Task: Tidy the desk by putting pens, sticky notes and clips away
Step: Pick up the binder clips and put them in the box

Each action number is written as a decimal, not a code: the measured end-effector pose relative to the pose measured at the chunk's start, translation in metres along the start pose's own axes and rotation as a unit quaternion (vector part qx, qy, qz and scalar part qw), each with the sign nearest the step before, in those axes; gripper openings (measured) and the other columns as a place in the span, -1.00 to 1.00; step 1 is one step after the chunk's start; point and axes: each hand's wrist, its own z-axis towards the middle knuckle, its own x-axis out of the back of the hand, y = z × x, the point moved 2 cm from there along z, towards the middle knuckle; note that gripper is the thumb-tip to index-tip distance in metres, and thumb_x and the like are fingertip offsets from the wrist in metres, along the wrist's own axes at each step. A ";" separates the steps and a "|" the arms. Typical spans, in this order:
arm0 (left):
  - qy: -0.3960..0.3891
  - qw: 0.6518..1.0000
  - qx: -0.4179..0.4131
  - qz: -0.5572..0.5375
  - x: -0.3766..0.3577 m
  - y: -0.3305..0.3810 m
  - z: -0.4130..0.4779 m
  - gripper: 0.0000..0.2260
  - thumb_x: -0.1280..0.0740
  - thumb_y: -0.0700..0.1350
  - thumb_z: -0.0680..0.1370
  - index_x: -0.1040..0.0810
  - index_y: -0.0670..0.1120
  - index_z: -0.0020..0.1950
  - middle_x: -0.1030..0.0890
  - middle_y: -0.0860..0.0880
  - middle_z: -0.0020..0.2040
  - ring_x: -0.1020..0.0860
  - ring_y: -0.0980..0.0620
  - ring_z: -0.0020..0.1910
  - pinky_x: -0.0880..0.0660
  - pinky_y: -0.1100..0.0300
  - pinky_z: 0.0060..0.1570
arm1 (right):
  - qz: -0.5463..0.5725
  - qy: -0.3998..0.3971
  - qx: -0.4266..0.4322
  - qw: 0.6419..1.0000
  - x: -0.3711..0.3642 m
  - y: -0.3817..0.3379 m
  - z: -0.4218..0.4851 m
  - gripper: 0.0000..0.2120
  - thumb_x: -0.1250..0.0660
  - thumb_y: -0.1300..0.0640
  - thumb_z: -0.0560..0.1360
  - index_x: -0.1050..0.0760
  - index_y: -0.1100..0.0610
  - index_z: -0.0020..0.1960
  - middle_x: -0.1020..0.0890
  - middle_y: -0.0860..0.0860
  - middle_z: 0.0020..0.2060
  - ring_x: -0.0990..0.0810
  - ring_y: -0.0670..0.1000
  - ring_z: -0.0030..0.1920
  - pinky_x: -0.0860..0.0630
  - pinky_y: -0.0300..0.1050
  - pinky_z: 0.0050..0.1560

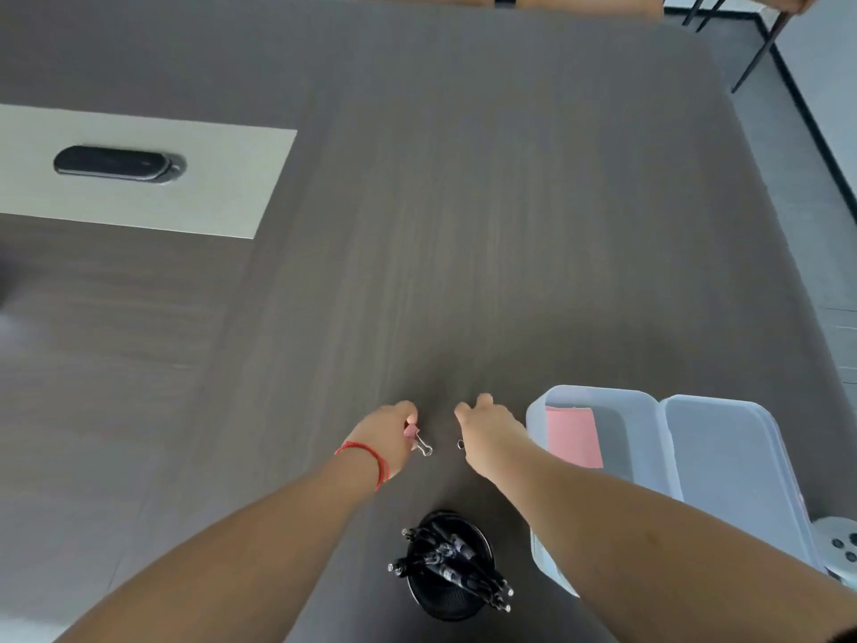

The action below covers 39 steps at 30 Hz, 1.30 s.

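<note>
My left hand (387,433), with a red string at the wrist, pinches a pink binder clip (418,437) just above the dark desk (417,225). My right hand (489,433) is closed over a second clip; only its wire loop (460,444) shows under the fingers. Right of that hand stands an open translucent plastic box (649,438) with pink sticky notes (572,436) inside and its lid (728,466) folded out to the right. A black mesh pen cup (450,568) holding several black pens stands near the front edge, between my forearms.
A pale inset panel (139,197) with a black cable hatch (118,163) lies at the far left. A white controller (839,547) sits at the right edge beside the box lid. Chair legs (760,44) stand beyond the desk's far right corner.
</note>
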 end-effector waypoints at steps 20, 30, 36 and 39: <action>-0.118 0.870 -0.348 0.330 -0.031 0.218 -0.045 -0.73 -0.29 -0.17 0.49 -0.48 -0.08 0.20 -0.61 -0.17 0.11 -0.57 -0.24 0.10 -0.46 -0.03 0.07 | 0.136 -0.043 -0.110 0.984 -0.016 0.122 -0.143 -0.69 -0.27 0.20 0.45 -0.48 0.07 0.18 -0.53 0.09 0.13 -0.57 0.13 0.11 -0.51 -0.09 0.10; -0.236 0.836 -0.232 0.438 -0.095 0.223 -0.009 -0.57 -0.44 -0.31 0.37 -0.50 -0.18 0.23 -0.59 -0.21 0.21 -0.54 -0.25 0.22 -0.47 -0.04 0.20 | 0.103 -0.052 -0.121 0.986 -0.057 0.129 -0.116 -0.67 -0.25 0.27 0.50 -0.48 0.10 0.24 -0.55 0.12 0.20 -0.57 0.16 0.19 -0.51 0.03 0.16; -0.205 0.863 -0.229 0.402 -0.086 0.231 -0.016 -0.63 -0.38 -0.16 0.46 -0.47 -0.07 0.25 -0.44 -0.16 0.24 -0.45 -0.20 0.24 -0.46 -0.08 0.19 | 0.172 0.055 -0.109 0.977 -0.035 0.143 -0.157 -0.66 -0.27 0.20 0.49 -0.40 0.08 0.25 -0.48 0.09 0.18 -0.56 0.15 0.12 -0.53 0.02 0.09; -0.155 0.927 -0.234 0.251 -0.046 0.242 -0.024 -0.68 -0.26 -0.14 0.54 -0.46 -0.09 0.30 -0.43 -0.12 0.32 -0.43 -0.14 0.31 -0.40 0.08 0.21 | 0.259 0.183 -0.144 0.937 -0.027 0.181 -0.195 -0.76 -0.25 0.07 0.52 -0.44 -0.04 0.19 -0.52 -0.05 0.09 -0.56 0.05 0.06 -0.53 -0.06 0.05</action>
